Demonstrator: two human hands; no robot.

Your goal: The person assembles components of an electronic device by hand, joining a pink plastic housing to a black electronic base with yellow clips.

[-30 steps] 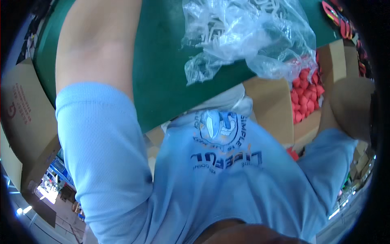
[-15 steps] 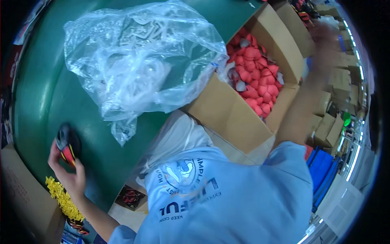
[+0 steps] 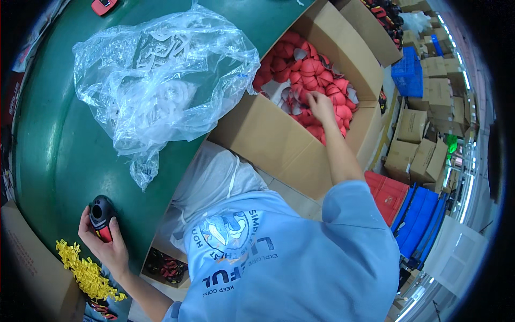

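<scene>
My left hand (image 3: 107,244) is closed round a rounded black-and-red plastic device (image 3: 101,216), which has a dark round opening in its black end. It holds the device at the green table's surface (image 3: 59,161). On the other side, my right hand (image 3: 321,108) reaches into an open cardboard box (image 3: 268,145). The box is heaped with curved red plastic shells (image 3: 311,67), some showing grey-white insides. The fingers of that hand are pinched on one red shell among the others; the fingertips are partly hidden.
A clear plastic bag (image 3: 155,96) of white and grey parts lies on the table. Small yellow pieces (image 3: 88,271) are piled beside a carton (image 3: 37,263) at the near left. A red part (image 3: 103,5) sits at the far edge. Blue crates (image 3: 407,72) and cartons stand right.
My right hand has come down from the blurred upper right into the box of red shells. The left hand and device sit lower in view, with the black end turned more towards me.
</scene>
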